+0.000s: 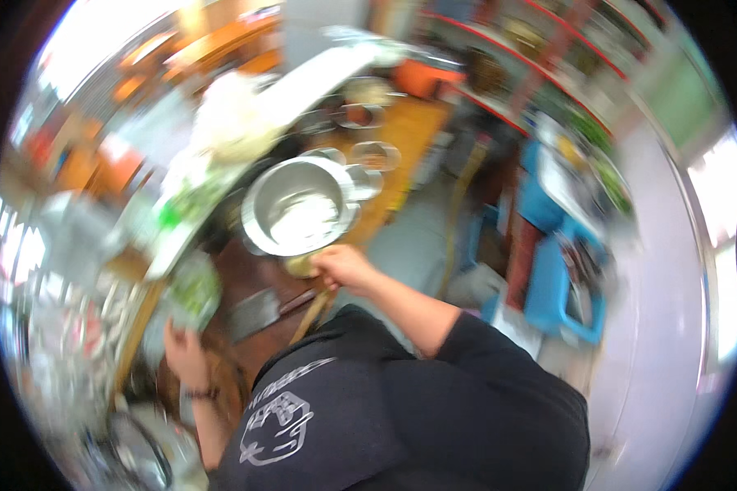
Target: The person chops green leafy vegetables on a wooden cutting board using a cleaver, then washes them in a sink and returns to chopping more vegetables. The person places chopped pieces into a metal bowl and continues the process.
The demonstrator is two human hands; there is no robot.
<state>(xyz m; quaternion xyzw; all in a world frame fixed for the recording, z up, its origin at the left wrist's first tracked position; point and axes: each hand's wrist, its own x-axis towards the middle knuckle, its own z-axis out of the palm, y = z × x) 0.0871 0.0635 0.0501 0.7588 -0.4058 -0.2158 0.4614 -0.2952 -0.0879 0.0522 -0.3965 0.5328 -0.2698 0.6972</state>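
My right hand [347, 267] has its fingers closed on a yellowish-green item [300, 265], too blurred to name, just below the rim of a large metal pot [261, 212]. A bright, shiny patch shows on the inside bottom of the pot. On the left, my left hand [184, 353], with a dark band at its wrist, is at the lower edge of a clear plastic bag [195, 291] of green vegetables. Blur hides whether those fingers grip the bag.
Several small metal containers [376, 158] stand beyond the pot on an orange-brown surface. A white ledge [313, 80] runs behind them with bagged goods on it. Right of me are a blue plastic basket [549, 288] and red-edged shelves [485, 40]. A yellow hose [460, 196] crosses the floor.
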